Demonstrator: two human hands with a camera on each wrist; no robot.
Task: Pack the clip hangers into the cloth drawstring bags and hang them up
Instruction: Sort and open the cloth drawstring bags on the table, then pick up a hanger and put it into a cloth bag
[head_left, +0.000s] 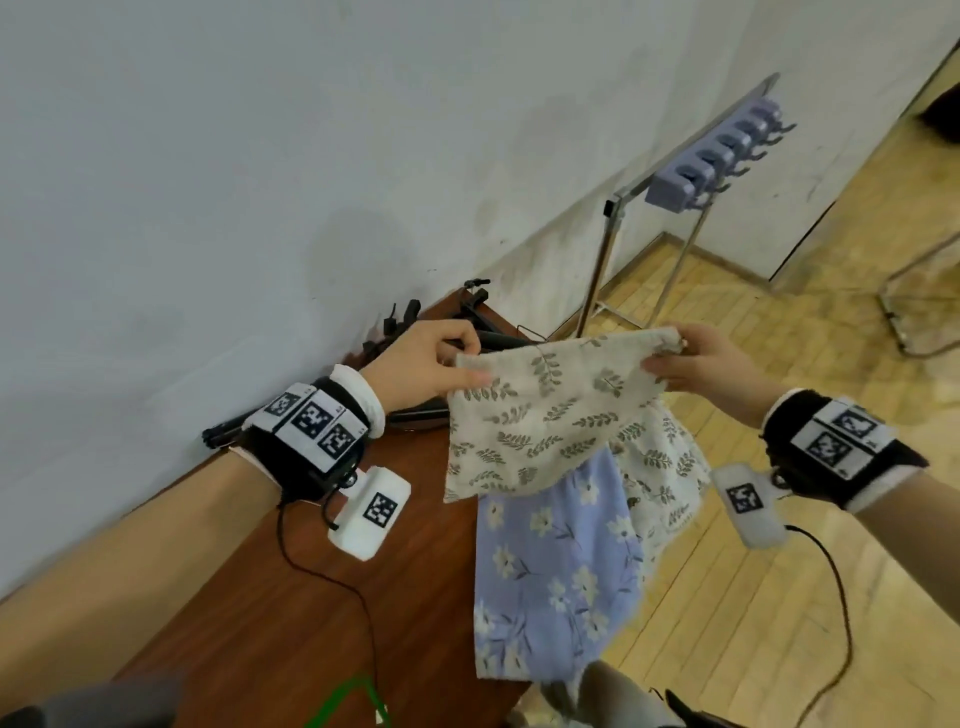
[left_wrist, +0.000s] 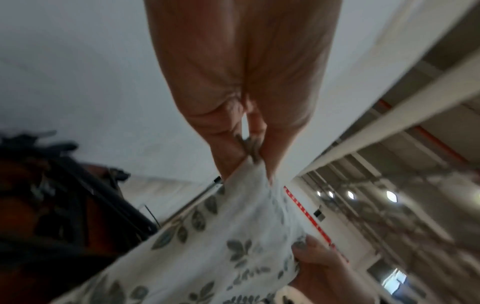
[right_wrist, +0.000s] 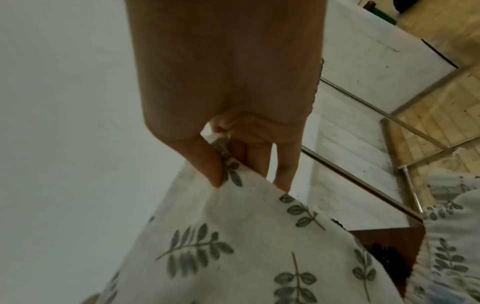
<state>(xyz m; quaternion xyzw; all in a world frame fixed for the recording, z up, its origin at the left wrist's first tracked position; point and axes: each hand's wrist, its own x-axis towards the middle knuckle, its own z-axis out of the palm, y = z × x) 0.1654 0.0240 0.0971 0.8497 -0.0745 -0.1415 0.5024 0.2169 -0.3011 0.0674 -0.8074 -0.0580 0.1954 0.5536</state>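
Fingers of both hands — left hand, right hand — pinch leaf-print bag (held aloft).

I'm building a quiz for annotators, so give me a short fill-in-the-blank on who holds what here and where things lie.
1. The leaf-print bag is held up by ____ hands, the left hand and the right hand.
2. The blue bag has a ____ print.
3. The black clip hangers lie on the brown ____.
4. The rack stands on the ____.

Missing words: both; flower; table; floor
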